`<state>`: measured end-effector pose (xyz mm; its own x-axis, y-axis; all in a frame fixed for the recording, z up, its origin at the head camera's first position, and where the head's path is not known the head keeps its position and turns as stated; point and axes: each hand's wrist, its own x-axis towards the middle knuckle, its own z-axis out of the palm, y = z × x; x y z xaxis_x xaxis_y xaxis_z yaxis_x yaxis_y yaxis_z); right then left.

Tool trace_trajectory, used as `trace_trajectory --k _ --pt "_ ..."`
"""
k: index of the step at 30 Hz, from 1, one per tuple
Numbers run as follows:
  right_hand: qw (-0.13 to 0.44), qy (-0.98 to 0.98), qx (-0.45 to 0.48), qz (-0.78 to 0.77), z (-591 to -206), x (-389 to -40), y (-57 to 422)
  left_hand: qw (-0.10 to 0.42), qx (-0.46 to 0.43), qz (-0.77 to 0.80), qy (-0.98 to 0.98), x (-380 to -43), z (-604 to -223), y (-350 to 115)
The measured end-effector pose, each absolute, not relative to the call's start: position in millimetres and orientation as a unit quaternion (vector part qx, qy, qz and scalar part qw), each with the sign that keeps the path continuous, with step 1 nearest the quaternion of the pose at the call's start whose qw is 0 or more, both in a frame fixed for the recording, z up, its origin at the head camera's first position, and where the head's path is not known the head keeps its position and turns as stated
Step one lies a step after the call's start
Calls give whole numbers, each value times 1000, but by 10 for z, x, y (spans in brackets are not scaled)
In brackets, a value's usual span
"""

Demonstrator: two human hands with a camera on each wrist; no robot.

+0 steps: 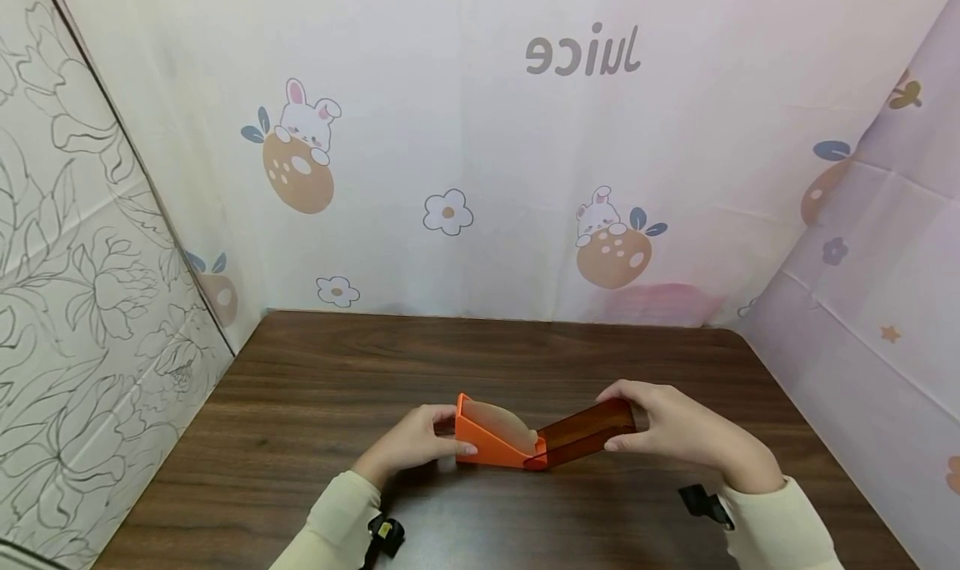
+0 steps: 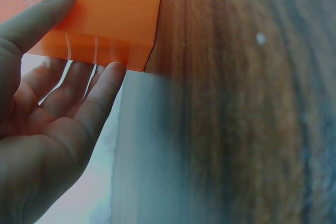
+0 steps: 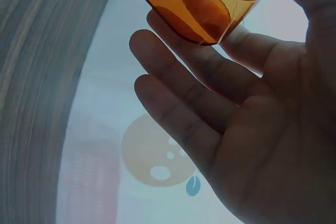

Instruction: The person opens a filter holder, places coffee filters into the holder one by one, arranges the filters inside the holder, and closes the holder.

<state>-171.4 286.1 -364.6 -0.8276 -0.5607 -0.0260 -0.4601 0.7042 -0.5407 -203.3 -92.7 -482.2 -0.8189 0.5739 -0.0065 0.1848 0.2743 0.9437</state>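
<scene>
A wedge-shaped orange box (image 1: 487, 445) stands near the middle of the table, its tall end to the left. A see-through amber lid (image 1: 585, 432) joins its low right end and is swung out to the right. Some tan, rounded thing (image 1: 502, 420) shows inside the box; its kind is unclear. My left hand (image 1: 414, 445) grips the tall end, thumb on the near side and fingers at the end wall (image 2: 105, 48). With thumb and fingers, my right hand (image 1: 667, 424) holds the lid's far end, whose rounded edge (image 3: 210, 19) lies against the fingers.
The dark wood-grain table (image 1: 360, 353) reaches back to a printed curtain (image 1: 465, 137). More curtain (image 1: 885, 245) hangs on the right, and a flower-patterned panel (image 1: 97, 262) stands on the left. Black straps (image 1: 386, 537) are on the wrists.
</scene>
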Motion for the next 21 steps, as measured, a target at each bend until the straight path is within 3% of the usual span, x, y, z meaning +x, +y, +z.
trace_trajectory --k 21 --pt "98 896 -288 -323 -3711 -1692 2893 176 240 549 781 -2030 -4829 -923"
